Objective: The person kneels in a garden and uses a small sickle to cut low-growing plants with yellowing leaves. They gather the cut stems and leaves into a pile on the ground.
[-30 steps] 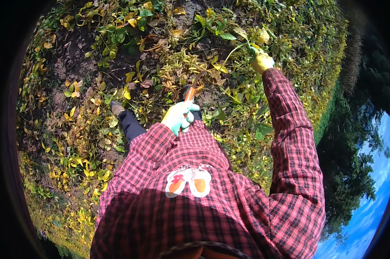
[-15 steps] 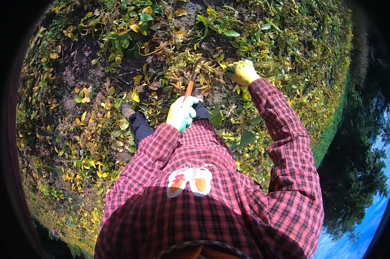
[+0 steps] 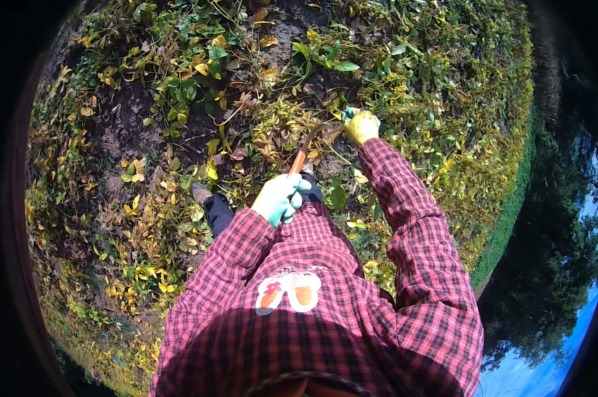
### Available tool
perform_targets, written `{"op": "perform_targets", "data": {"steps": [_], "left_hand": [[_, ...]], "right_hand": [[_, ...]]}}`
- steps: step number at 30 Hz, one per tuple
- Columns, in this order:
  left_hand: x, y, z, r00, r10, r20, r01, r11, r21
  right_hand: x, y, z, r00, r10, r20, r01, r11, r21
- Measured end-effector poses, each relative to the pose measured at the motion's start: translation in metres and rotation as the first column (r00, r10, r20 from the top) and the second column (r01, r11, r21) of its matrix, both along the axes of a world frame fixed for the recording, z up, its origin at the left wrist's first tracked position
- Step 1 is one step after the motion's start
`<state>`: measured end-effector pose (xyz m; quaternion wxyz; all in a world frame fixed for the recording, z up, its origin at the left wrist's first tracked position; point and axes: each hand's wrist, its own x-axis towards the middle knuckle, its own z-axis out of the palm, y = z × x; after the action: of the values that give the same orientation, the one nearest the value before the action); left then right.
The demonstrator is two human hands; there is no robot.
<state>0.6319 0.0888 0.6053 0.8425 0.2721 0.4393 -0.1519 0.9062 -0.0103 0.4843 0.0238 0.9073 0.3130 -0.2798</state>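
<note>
My left hand [image 3: 279,200], in a pale green and yellow glove, is wrapped around the orange handle of a sickle [image 3: 299,162]. Its curved dark blade reaches away from me and bends right, over the plants. At the blade's tip is my right hand [image 3: 362,126], in a yellow and green glove, with its fingers curled closed. What they hold, if anything, is hidden; a few stems and leaves lie close by. Left of the blade lies a clump of yellowish bean plants with pods [image 3: 282,120].
Low bean plants, green and yellowing, cover the ground, with bare dark soil [image 3: 137,122] showing at the left. My shoe [image 3: 200,193] stands among leaves at the left. A green grass strip [image 3: 507,228] and dark trees [image 3: 543,284] border the field at the right.
My right hand has moved left and slightly nearer to me, up to the sickle's tip. My left hand has come a little nearer, and the blade now leans more to the right.
</note>
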Motion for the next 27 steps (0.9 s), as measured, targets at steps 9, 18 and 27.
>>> {"op": "perform_targets", "data": {"steps": [9, 18, 27], "left_hand": [[0.000, 0.001, 0.011, 0.997, -0.050, -0.055, 0.052, 0.998, 0.044], [-0.008, 0.002, 0.006, 0.976, 0.220, 0.013, -0.220, 0.969, 0.109], [-0.035, -0.017, -0.008, 0.937, 0.328, -0.118, -0.349, 0.879, -0.326]], "right_hand": [[0.023, -0.042, 0.022, 0.483, -0.233, -0.844, 0.541, 0.838, 0.078], [-0.069, -0.069, -0.026, 0.253, -0.429, -0.867, 0.824, 0.565, -0.039], [-0.100, -0.031, -0.046, 0.131, -0.304, -0.944, 0.898, 0.441, -0.017]]}}
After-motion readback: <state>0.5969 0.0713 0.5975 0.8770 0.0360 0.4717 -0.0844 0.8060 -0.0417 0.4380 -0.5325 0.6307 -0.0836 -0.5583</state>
